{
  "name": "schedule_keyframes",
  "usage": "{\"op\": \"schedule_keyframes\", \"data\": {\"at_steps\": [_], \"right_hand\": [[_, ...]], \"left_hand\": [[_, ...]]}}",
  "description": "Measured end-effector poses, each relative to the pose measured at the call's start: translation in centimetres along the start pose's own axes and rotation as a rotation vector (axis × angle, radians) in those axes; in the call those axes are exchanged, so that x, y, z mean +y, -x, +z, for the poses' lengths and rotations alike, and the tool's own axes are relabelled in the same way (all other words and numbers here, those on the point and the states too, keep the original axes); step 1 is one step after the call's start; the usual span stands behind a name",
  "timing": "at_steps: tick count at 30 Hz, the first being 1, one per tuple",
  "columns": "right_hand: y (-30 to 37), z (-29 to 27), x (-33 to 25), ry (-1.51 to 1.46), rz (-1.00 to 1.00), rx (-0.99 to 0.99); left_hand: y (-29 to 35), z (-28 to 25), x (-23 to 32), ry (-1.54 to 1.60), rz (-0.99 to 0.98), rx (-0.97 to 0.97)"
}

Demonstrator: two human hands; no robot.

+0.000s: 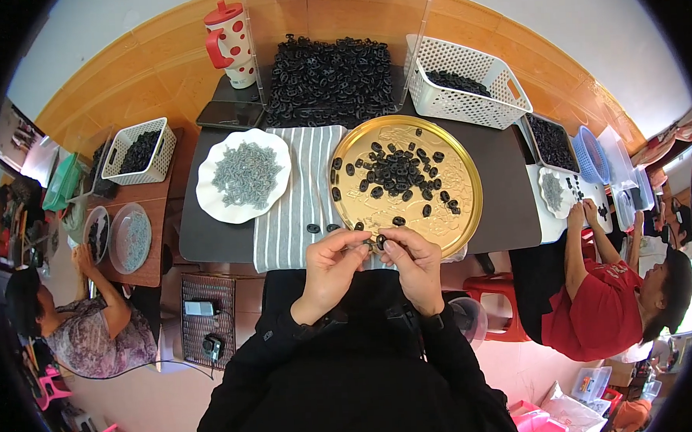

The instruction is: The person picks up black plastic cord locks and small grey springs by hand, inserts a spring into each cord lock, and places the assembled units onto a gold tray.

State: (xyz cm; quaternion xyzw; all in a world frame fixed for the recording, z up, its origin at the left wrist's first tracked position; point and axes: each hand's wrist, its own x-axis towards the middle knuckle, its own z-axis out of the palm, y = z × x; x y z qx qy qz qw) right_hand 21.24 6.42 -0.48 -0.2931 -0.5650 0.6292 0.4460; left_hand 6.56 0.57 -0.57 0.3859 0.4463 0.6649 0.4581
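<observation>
At the near edge of a gold round tray (471, 203), my two hands meet fingertip to fingertip. Between the thumb and finger of my right hand (416, 271) is a small black oval plastic part (381, 241). My left hand (331, 274) is closed in a pinch just beside it; what its fingertips hold is too small to name. More black oval parts (396, 171) lie heaped and scattered on the tray. Left of it, a white scalloped plate (207, 189) carries a pile of small grey-clear pieces (248, 174). A few black parts rest on the striped cloth (288, 226) beneath.
Behind the tray stands a clear bin (254, 58) full of black parts (328, 74), with a white basket (465, 106) at its right. A dotted tumbler (234, 47) and a dark phone-like slab (229, 114) are back left. Co-workers sit at left (96, 335) and right (605, 305).
</observation>
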Motion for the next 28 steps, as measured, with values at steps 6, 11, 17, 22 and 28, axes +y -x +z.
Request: {"op": "schedule_keyframes", "data": {"at_steps": [6, 11, 17, 22, 28], "right_hand": [[0.02, 0.22, 0.02, 0.089, -0.082, 0.002], [0.07, 0.34, -0.07, 0.144, -0.127, -0.003], [0.24, 0.71, 0.08, 0.213, -0.165, 0.012], [0.32, 0.93, -0.25, 0.172, -0.125, 0.026], [0.41, 0.58, -0.19, 0.125, -0.134, 0.007]], "left_hand": [[0.09, 0.04, -0.28, 0.02, 0.013, -0.012], [0.2, 0.05, -0.38, 0.033, -0.005, 0.0], [0.27, 0.23, -0.26, 0.006, 0.01, 0.017], [0.12, -0.15, -0.65, 0.063, -0.02, -0.019], [0.05, -0.68, -1.01, 0.234, -0.093, -0.091]]}}
